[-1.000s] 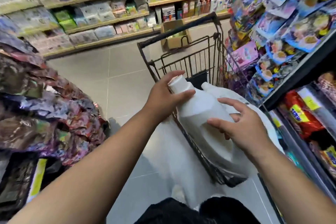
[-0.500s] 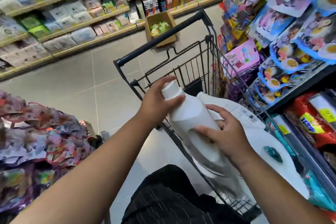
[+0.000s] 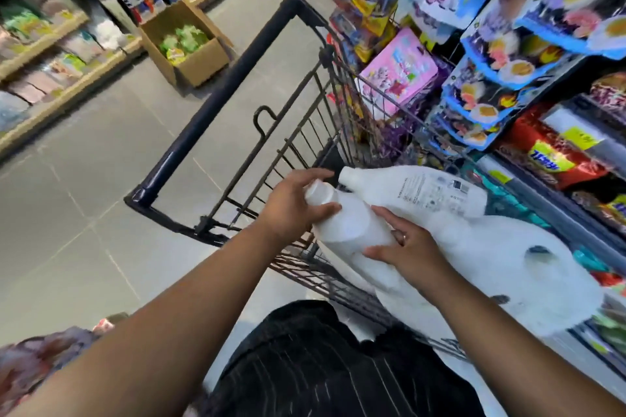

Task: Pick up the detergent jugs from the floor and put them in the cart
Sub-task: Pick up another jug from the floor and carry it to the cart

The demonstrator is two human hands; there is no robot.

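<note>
The left hand (image 3: 291,205) was wrapped around the neck of a white detergent jug (image 3: 352,230), fingers curled just below its white cap (image 3: 317,192), with the thumb across the near side. The right hand (image 3: 408,247) lay on the same jug's body lower down, fingers spread and bent over its upper face, thumb underneath toward the near edge; a ring showed on one finger. Both hands gripped this jug, which was tilted with its cap pointing toward the cart's handle end and its base lower, toward the person.

The jug sat inside the wire cart (image 3: 305,132), near the cart's near-side wall. A second white jug (image 3: 423,193) lay on its side in the cart just beyond it, its printed label facing up and its cap close to the first jug's cap; whether the two touched could not be told. A larger white shape (image 3: 528,267) filled the cart's right part under and beside both jugs; blur hid what it was.

The cart's dark handle bar (image 3: 216,105) ran along its far-left edge. Hanging packets (image 3: 508,44) crowded the shelving just beside the cart's right side. A cardboard box (image 3: 184,44) stood on the grey tiled floor (image 3: 84,179) well beyond the handle
</note>
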